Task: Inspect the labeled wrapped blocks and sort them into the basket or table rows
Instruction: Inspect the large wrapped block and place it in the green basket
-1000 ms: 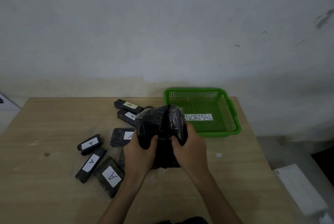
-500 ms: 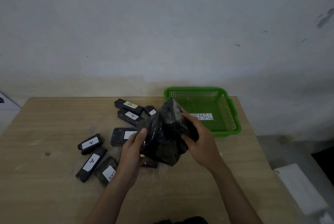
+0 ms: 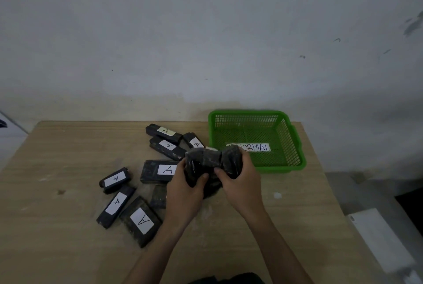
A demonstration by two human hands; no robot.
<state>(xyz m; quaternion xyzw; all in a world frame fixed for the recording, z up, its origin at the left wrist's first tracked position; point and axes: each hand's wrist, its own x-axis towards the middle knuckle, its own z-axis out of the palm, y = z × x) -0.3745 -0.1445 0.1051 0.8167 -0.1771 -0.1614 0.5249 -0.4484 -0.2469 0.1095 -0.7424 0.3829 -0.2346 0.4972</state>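
Both hands hold a crumpled black wrapped bundle [image 3: 207,163] just above the table, in front of the green basket [image 3: 295,144]. My left hand [image 3: 184,188] grips its left end and my right hand [image 3: 240,183] grips its right end. The basket carries a white label reading "NORMAL" on its floor, partly hidden by the bundle. Several black wrapped blocks with white "A" labels lie to the left: one by my left hand [image 3: 158,170], three at the back [image 3: 166,133], and three at the front left [image 3: 140,220]. A small dark block [image 3: 158,196] sits half hidden under my left wrist.
The wooden table [image 3: 57,226] ends at a plain wall behind the basket. A small white scrap [image 3: 277,195] lies right of my right hand. Off the table's right edge, white flat pieces [image 3: 377,235] lie on the floor.
The bundle has turned from a tall, tilted shape to lying sideways and lower between my hands. My left hand moved up onto its left end; my right hand shifted down.
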